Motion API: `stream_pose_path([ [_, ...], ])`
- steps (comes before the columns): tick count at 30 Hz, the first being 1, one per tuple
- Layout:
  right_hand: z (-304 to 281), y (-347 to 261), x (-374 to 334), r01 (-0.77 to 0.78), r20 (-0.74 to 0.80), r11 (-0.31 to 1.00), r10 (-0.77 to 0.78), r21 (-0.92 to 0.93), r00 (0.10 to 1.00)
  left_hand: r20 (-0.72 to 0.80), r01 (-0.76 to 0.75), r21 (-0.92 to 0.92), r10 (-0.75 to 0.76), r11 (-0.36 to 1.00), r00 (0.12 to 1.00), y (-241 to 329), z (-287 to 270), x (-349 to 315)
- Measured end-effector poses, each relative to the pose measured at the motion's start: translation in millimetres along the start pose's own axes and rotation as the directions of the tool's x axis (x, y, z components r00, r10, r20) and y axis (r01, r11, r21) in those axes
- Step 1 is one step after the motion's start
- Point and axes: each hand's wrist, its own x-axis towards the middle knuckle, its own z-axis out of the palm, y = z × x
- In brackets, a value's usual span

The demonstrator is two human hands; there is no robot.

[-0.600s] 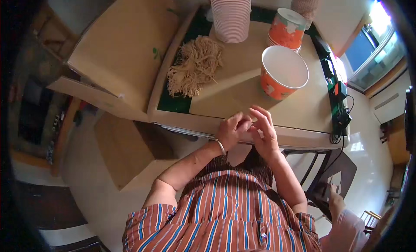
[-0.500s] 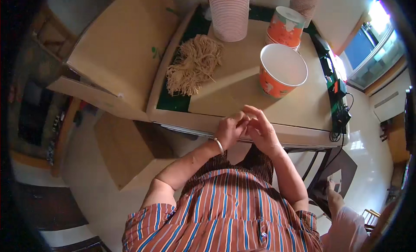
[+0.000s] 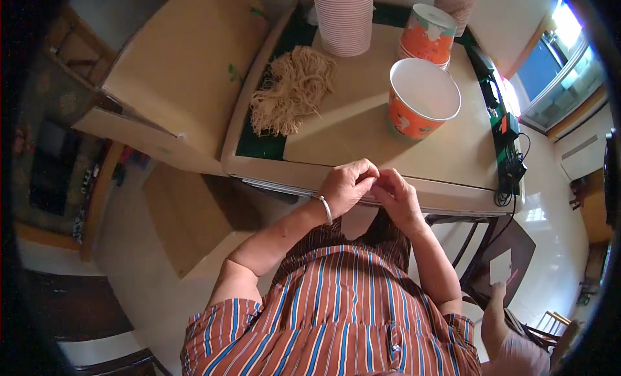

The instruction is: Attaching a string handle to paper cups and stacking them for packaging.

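My left hand (image 3: 347, 187), with a pale bangle (image 3: 326, 210) at the wrist, meets my right hand (image 3: 400, 200) over the table's front edge. Fingertips of both are pinched together, and whatever they hold is hidden or too small to name. Beyond them an orange paper tub (image 3: 414, 122) with a white inside stands upright, its mouth up. A loose bundle of tan strings (image 3: 294, 95) lies to the left on the table. Neither hand touches the tub or the bundle.
A tall stack of paper tubs (image 3: 345, 23) and shorter stacked orange tubs (image 3: 427, 36) stand at the back. Cardboard (image 3: 394, 156) covers the tabletop. A large carton (image 3: 187, 59) is at left, black adapters (image 3: 511, 146) at right. Another person's arm (image 3: 497, 318) reaches toward white paper (image 3: 501, 267).
My fingers have drawn closer together into a pinch; the right hand's raised fingers have curled down. At lower right, the other person's arm has shifted. The view moved slightly.
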Motion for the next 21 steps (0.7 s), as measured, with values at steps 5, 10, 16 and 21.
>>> stream_pose_path([
  [5,-5.4,11.4,-7.9,0.065,-0.135,0.995,-0.074,-0.069,0.988,0.003,0.078,-0.096,-0.078,0.992,0.997,-24.9,-6.0,16.4],
  [10,-19.1,11.7,-23.2,-0.019,-0.277,0.976,0.08,0.216,0.958,-0.018,-0.03,0.08,0.032,0.996,0.999,-13.8,-19.3,28.6],
  [16,-28.9,1.8,-50.2,0.077,-0.345,0.917,0.069,0.391,0.936,0.141,-0.039,-0.07,0.049,0.997,0.989,13.2,12.2,14.4],
  [21,-45.3,-14.5,-80.4,0.137,-0.455,0.947,0.011,0.292,0.891,0.228,-0.053,-0.176,0.093,0.983,0.969,38.3,47.5,3.2],
])
